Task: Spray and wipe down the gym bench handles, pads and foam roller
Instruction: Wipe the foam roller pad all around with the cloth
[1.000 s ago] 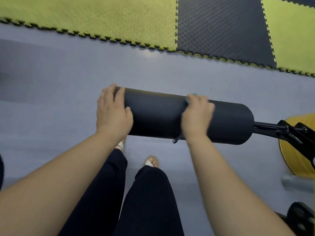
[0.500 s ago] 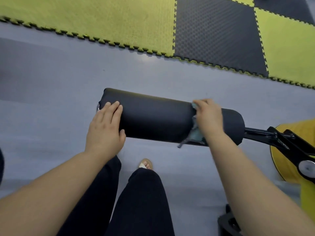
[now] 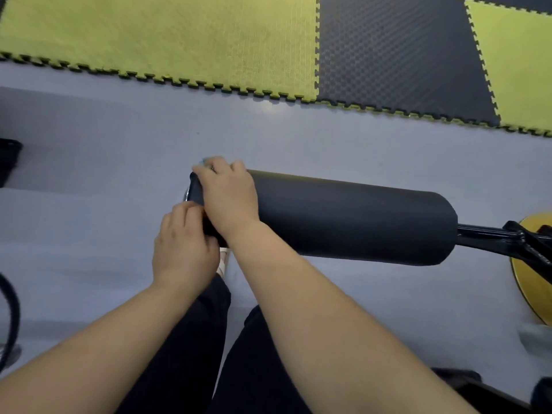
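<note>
A black foam roller (image 3: 352,218) lies across the middle of the view on a black metal arm (image 3: 490,234). My right hand (image 3: 228,195) lies over the roller's left end and presses a teal cloth (image 3: 206,160) against it; only a small corner of the cloth shows past my fingertips. My left hand (image 3: 182,249) is just below and left of the right hand, its fingers curled against the underside of the roller's left end. The roller's end cap is mostly hidden by both hands.
Grey floor lies under the roller, with yellow and black interlocking mats (image 3: 209,40) beyond. A yellow bench pad (image 3: 534,288) sits at the right edge. Black equipment parts (image 3: 9,158) show at the left edge and at the lower right. My legs are below.
My right hand with the cloth has slid along the roller from near its right end to its left end. My left hand has dropped from the roller's top to under the left end.
</note>
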`<state>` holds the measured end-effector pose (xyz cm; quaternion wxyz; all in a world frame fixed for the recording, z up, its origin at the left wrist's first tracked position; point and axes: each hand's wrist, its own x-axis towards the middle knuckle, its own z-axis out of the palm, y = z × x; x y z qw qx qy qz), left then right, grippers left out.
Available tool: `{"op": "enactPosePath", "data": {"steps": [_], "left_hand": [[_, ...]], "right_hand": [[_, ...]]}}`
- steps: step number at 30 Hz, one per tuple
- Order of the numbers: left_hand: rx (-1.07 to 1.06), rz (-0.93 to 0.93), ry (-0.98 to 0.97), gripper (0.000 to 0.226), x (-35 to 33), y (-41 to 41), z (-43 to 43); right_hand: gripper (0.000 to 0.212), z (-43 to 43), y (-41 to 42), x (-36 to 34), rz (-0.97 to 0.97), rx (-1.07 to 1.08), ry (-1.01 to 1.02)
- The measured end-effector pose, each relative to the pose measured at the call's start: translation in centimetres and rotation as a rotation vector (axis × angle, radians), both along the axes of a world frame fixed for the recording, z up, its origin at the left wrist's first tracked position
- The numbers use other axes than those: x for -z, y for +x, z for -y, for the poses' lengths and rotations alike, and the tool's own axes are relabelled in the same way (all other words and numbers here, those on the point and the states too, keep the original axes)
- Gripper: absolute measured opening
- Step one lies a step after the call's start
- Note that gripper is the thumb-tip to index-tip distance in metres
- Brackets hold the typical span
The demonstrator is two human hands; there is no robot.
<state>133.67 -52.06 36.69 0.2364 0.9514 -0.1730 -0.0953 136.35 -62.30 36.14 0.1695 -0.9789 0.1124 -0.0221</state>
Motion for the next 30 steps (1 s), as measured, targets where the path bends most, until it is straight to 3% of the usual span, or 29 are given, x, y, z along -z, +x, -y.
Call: {"op": "enactPosePath", "data": {"steps": [3, 10, 13, 17, 19, 25, 28, 30], "left_hand": [[0.090, 0.064, 0.035, 0.032, -0.3, -0.4, 0.3], [0.563, 0.073, 0.150, 0.042, -1.1, -4.3, 7.8], [0.581, 0.106, 0.203, 0.057, -1.0, -4.4, 9.7], [0.427, 0.106, 0.308, 0.064, -0.6, -2.0, 8.7], [0.358, 0.097, 0.303, 0.064, 0.2, -0.9, 7.4], [0.402, 0.250, 0.216, 0.060, 2.3, -0.7, 5.5], [0.415, 0.346, 0.197, 0.062, 2.9, -1.2, 4.3], [0.433, 0.384, 0.207, 0.071, 3.2, -1.7, 3.6]], "right_hand": [[0.052, 4.7, -2.7, 0.2, -0.022, -0.001, -0.023], [0.032, 20.5, -16.4, 0.6, -0.041, 0.625, -0.114], [0.033, 24.3, -19.8, -0.2, -0.073, 0.824, -0.146], [0.037, 23.6, -18.8, 0.0, -0.055, 1.046, -0.164], [0.040, 21.0, -16.1, 0.6, -0.048, 0.979, -0.179], [0.037, 9.2, -6.3, 0.6, 0.024, 0.440, -0.078], [0.038, 6.0, -5.5, 0.5, 0.073, 0.150, -0.024], [0.047, 7.9, -7.2, 0.7, 0.151, 0.067, -0.028]]}}
